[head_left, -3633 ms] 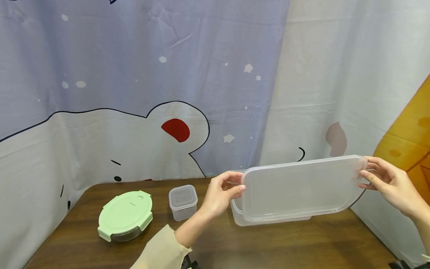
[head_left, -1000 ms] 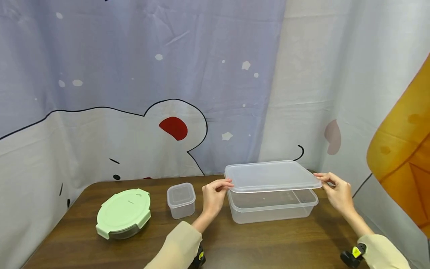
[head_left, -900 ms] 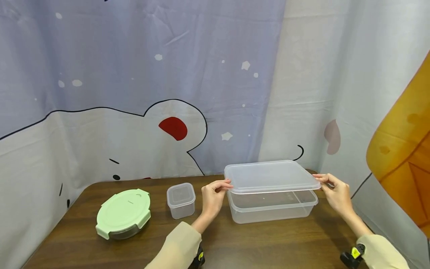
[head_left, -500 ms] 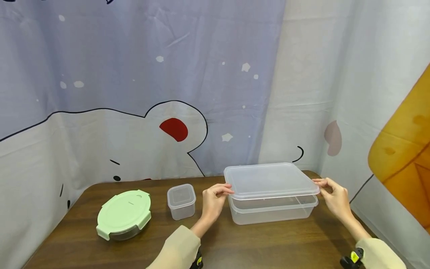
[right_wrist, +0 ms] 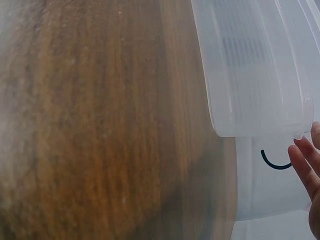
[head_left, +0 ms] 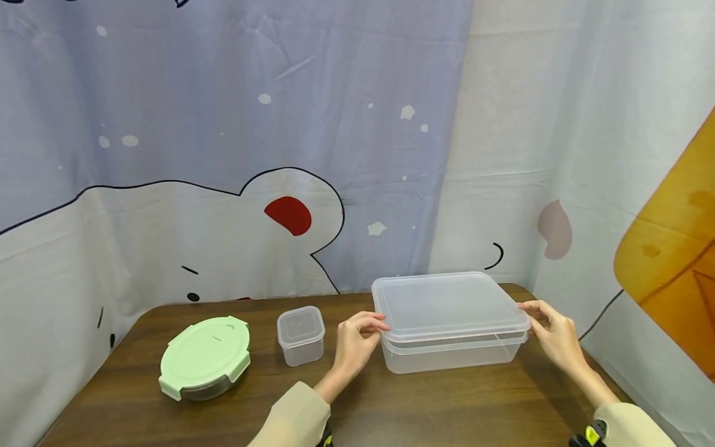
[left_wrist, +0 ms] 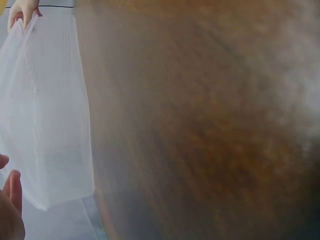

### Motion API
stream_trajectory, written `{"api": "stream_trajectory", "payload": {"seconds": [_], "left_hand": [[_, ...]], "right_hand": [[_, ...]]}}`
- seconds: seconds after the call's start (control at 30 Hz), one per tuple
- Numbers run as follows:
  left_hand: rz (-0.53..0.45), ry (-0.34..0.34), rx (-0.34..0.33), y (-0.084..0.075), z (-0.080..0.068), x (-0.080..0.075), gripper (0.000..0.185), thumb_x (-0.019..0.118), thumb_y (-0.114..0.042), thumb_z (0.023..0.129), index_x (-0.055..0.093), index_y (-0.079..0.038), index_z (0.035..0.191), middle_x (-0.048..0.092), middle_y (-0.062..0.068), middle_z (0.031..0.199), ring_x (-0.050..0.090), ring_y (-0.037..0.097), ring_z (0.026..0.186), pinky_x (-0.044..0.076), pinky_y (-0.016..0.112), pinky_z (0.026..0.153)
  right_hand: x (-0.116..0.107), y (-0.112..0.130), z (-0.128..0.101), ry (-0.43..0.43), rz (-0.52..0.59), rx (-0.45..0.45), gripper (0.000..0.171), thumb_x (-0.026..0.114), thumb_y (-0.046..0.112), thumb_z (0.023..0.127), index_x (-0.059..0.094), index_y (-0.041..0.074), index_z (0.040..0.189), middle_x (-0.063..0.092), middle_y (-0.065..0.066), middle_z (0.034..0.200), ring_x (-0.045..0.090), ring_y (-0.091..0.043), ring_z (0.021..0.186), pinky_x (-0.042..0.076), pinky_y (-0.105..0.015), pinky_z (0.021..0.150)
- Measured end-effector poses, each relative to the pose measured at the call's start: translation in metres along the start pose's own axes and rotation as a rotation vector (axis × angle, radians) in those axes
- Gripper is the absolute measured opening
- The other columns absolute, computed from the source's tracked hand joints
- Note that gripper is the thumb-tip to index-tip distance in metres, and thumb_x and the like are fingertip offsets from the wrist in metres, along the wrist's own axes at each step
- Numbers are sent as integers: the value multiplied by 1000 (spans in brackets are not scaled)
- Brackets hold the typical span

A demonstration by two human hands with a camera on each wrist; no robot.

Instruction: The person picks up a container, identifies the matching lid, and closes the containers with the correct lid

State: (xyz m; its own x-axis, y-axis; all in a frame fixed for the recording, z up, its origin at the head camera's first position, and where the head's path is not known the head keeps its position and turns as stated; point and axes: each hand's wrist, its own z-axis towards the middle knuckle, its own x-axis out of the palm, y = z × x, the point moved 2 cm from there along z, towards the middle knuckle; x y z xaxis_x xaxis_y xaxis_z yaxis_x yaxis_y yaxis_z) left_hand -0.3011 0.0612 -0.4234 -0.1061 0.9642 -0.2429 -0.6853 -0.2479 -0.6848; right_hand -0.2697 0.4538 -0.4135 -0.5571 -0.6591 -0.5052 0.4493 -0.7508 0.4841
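Note:
A large clear rectangular container (head_left: 454, 359) stands on the brown table (head_left: 447, 410) at the right. Its clear lid (head_left: 447, 303) lies flat on the container's rim. My left hand (head_left: 375, 324) pinches the lid's left edge and my right hand (head_left: 530, 313) holds its right edge, fingers curled over it. In the left wrist view the container (left_wrist: 45, 115) fills the left side, with left fingertips (left_wrist: 11, 192) at the bottom corner. In the right wrist view the container's end (right_wrist: 255, 70) shows, with right fingers (right_wrist: 305, 165) beside its corner.
A small clear square tub with a lid (head_left: 301, 334) stands just left of my left hand. A round container with a green clip lid (head_left: 205, 355) sits farther left. A printed curtain (head_left: 223, 155) hangs close behind and to the right of the table.
The lid was held up and tilted in front of the container, then brought level and lowered. Both hands came down with it, and the gap over the rim has closed.

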Motion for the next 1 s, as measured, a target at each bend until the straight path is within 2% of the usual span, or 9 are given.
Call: {"api": "stream_trajectory", "payload": {"seconds": [0.07, 0.23, 0.3, 0.53, 0.6, 0.83, 0.9, 1.0], "left_hand": [[-1, 23, 12, 0, -2, 0, 29, 61, 15, 69, 77, -9, 76, 74, 6, 93, 72, 18, 80, 59, 23, 69], [44, 60, 37, 0, -7, 0, 29, 62, 13, 70, 77, -10, 76, 74, 5, 95, 71, 17, 80, 58, 22, 70], [58, 68, 42, 0, -9, 0, 29, 62, 13, 70, 77, -10, 76, 74, 4, 96, 71, 16, 79, 58, 22, 70], [115, 86, 32, -3, -11, 1, 29, 63, 12, 71, 78, -12, 78, 75, 3, 98, 72, 13, 79, 58, 22, 69], [134, 84, 32, -4, -11, 1, 29, 64, 12, 71, 78, -12, 78, 75, 3, 98, 73, 12, 78, 57, 21, 68], [150, 81, 20, -4, -11, 1, 29, 63, 10, 69, 78, -13, 77, 76, 2, 98, 73, 9, 74, 53, 13, 61], [145, 91, 10, -5, -12, 1, 30, 62, 10, 69, 79, -13, 78, 75, 2, 100, 72, 9, 73, 52, 12, 59], [136, 114, -16, -6, -12, 1, 30, 61, 8, 70, 79, -14, 80, 75, 2, 102, 71, 8, 74, 47, 9, 54]], "right_hand": [[0, 1, -1, 12, -21, 0, 30, 64, -16, 80, 69, 3, 102, 66, 21, 97, 55, 18, 78, 49, -8, 55], [2, 3, -4, 47, -103, 1, 33, 63, -14, 81, 68, 5, 107, 71, -9, 93, 51, 17, 72, 46, -8, 52], [3, 4, -5, 60, -116, 3, 32, 63, -13, 83, 68, 6, 108, 71, -15, 94, 51, 16, 70, 45, -8, 52], [3, 6, -5, 70, -101, -5, 31, 59, -13, 84, 68, 3, 109, 71, -19, 96, 52, 17, 70, 42, -9, 51], [3, 6, -7, 70, -112, 1, 29, 58, -11, 86, 69, 3, 108, 70, -19, 95, 51, 15, 65, 40, -9, 48], [-1, 9, -10, 118, -90, 116, 30, 46, 0, 94, 69, 4, 113, 71, -22, 98, 60, 5, 56, 35, -17, 42], [-1, 11, -9, 118, -97, 135, 27, 49, 5, 95, 70, 5, 112, 72, -19, 93, 60, 3, 55, 34, -18, 41], [-2, 13, -5, 108, -119, 149, 21, 58, 14, 95, 72, 6, 109, 73, -16, 86, 59, 7, 59, 37, -15, 46]]}}
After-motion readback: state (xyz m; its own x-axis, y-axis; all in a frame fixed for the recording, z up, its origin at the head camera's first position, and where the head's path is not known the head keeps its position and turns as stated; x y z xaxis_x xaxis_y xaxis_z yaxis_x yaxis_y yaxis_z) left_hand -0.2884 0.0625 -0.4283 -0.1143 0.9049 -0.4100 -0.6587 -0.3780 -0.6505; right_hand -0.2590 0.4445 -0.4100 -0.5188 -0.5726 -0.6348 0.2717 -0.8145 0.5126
